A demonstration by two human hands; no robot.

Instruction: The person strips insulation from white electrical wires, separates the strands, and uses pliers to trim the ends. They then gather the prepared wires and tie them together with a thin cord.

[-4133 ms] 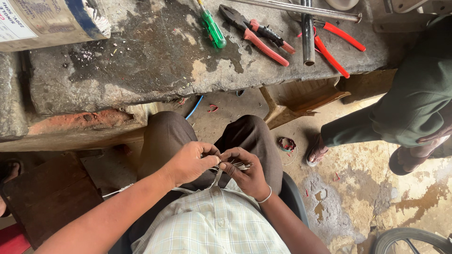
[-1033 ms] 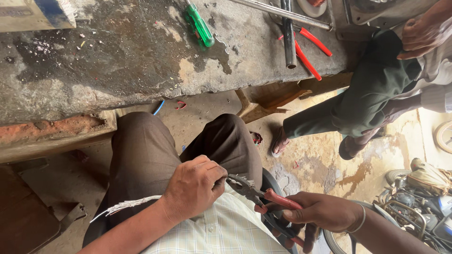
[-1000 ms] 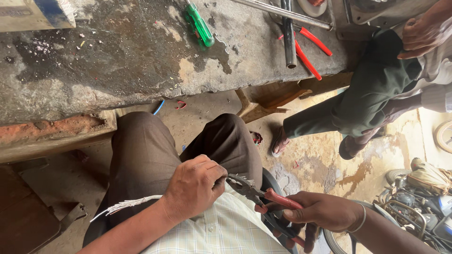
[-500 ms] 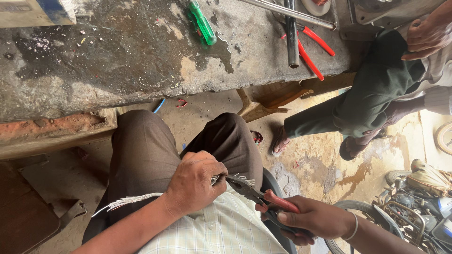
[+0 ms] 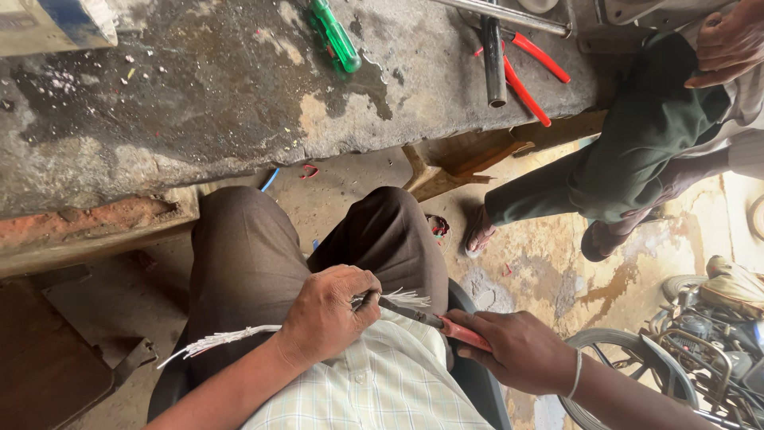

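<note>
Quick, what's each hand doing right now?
Left hand: closed around a bundle of white wires.
Right hand: closed on red-handled pliers.

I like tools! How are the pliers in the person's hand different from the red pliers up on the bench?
The held pliers sit in the right hand, nose at the white wires; the bench pliers lie untouched on the concrete bench, partly under a metal pipe. Both have red handles.

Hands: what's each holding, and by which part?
Left hand grips a bundle of white wires near its right end; right hand holds pliers by the red handles.
</note>
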